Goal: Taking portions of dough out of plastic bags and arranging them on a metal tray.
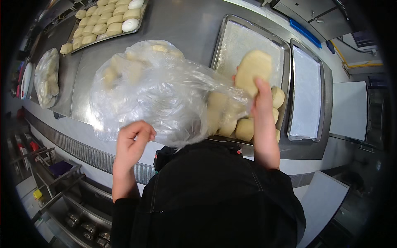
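A pale, flattened oval piece of dough (255,69) is in my right hand (263,94), thumb on its near side and fingertips showing at its far left edge. It is above a paper-lined metal tray (234,40). Several thick dough pieces (244,129) rest in the near part of that tray, some seen through clear plastic. My left hand (135,141) has its fingers curled at the near edge of a large clear plastic bag (149,99), which they appear to pinch. More dough shows blurred inside the bag, whose mouth stretches right over the tray to my right wrist.
A second lined tray (307,93) lies at the right end of the steel table (198,21). At the far left is a tray full of dough pieces (105,18), with two white rounded items. Another filled plastic bag (48,79) sits by the left edge.
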The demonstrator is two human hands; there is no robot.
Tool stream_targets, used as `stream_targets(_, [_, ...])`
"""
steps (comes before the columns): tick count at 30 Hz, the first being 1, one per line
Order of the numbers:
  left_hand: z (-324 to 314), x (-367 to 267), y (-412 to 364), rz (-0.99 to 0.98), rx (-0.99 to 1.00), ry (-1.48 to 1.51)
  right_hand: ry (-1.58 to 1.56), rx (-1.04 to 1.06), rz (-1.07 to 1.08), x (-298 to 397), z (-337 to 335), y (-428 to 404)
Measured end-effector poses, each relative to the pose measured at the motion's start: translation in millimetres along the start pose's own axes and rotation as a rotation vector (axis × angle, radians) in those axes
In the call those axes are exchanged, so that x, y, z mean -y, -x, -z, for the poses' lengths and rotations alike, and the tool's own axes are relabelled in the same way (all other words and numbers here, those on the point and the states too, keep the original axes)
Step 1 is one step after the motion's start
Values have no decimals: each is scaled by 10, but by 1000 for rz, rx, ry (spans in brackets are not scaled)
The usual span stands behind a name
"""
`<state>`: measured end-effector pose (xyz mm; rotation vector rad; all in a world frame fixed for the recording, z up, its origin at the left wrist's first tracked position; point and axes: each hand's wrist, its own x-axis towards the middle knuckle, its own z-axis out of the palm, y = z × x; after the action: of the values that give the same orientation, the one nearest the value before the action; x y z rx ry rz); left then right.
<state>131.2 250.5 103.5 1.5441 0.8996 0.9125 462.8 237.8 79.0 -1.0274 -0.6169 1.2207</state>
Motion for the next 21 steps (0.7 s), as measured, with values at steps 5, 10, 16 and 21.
stream_targets(5, [188, 998, 278, 324, -86, -641, 1219, -354, 14, -502, 631, -715])
stream_targets(10, [142, 1633, -284, 190, -282, -962, 1911, -325, -242, -870, 478, -868])
stream_targets(16, [134, 1489, -1149, 171, -218, -1121, 1957, -256, -297, -920, 478, -754])
stream_targets(21, [172, 1519, -1463, 238, -88, -1326, 1805, -268, -125, -939, 503, -676])
